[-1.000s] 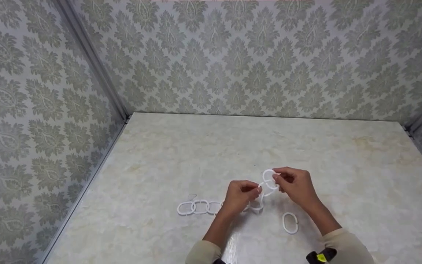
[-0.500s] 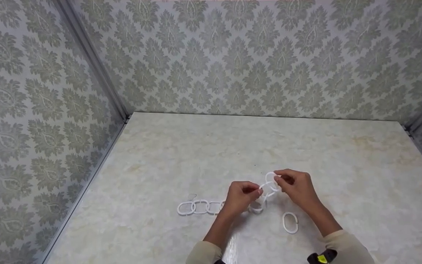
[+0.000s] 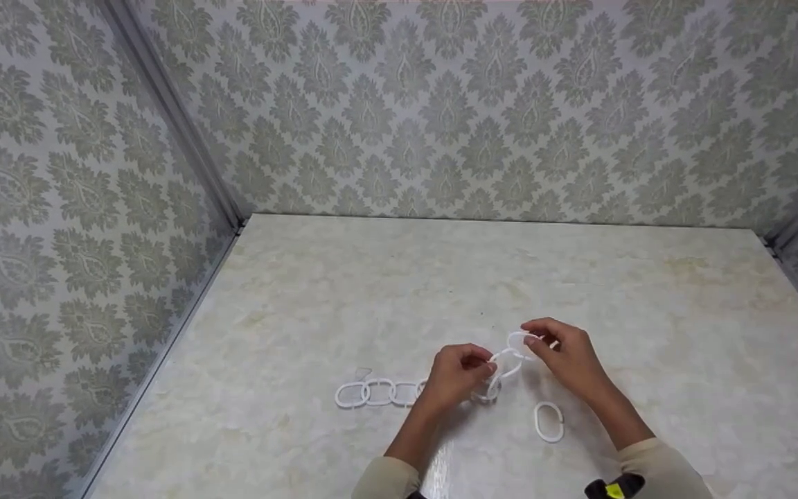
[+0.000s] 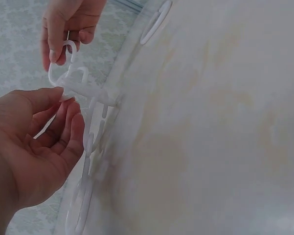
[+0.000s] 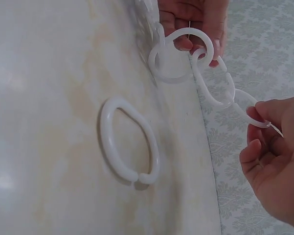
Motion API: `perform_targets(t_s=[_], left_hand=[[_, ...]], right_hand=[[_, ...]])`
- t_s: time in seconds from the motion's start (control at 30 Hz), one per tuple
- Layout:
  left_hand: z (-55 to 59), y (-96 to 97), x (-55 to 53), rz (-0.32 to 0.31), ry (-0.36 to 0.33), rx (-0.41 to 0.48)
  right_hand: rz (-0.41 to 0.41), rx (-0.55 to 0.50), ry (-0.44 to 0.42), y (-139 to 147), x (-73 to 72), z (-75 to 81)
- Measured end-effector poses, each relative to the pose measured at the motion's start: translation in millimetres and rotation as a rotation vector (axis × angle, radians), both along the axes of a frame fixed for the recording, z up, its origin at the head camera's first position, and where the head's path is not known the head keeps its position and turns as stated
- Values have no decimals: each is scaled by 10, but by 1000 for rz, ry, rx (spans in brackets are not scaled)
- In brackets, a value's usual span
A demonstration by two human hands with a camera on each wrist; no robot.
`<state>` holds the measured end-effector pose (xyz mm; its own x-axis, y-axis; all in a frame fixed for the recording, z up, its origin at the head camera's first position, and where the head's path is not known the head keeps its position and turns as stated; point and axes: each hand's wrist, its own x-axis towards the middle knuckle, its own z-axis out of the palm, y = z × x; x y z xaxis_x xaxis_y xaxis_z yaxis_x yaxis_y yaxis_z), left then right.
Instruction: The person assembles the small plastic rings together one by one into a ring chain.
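Observation:
A chain of white plastic links (image 3: 366, 392) lies partly on the table, its right end raised between the two hands. My left hand (image 3: 460, 375) pinches a raised link (image 5: 202, 89) between thumb and fingers. At the chain's free end, my right hand (image 3: 566, 355) pinches the last link (image 5: 248, 116), hooked through the link at the left fingertips. Below the right hand, a loose oval link (image 3: 537, 420) lies flat on the table; a narrow split shows in its ring in the right wrist view. The left hand and forearm hide the chain's middle in the head view.
A pale marbled table (image 3: 343, 277) extends beyond both hands. Patterned walls (image 3: 406, 104) stand behind it and at the sides, with a grey metal post (image 3: 170, 111) in the back left corner. A small thin clear piece (image 3: 363, 373) lies just above the chain's left part.
The right hand has shifted slightly right with the end link, which now lies lower and flatter. The left hand has barely moved, and the loose link has stayed in place.

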<state>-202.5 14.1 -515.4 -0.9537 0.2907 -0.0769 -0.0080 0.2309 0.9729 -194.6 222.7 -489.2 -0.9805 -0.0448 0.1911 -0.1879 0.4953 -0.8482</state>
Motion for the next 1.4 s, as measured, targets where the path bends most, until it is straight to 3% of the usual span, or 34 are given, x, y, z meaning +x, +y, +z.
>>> perform_targets(t_s=[0.17,0.4,0.73,0.93,1.17,1.4], left_hand=[[-5,-13,0,-26,31,-37],[52,28,21,-30,110,-12],[72,138,-35,6,150,27],[41,138,-65,-32,215,-4],[35,139,-50,-38,206,10],[32,151,-28,-13,184,0]], right_hand=[[11,-19,15,-7,5,19],[45,-35,8,-14,3,19],[76,-35,4,-12,-13,-3],[127,-36,34,-11,-14,-4],[143,-76,-9,-3,8,-4],[67,-126,-98,66,56,-24]])
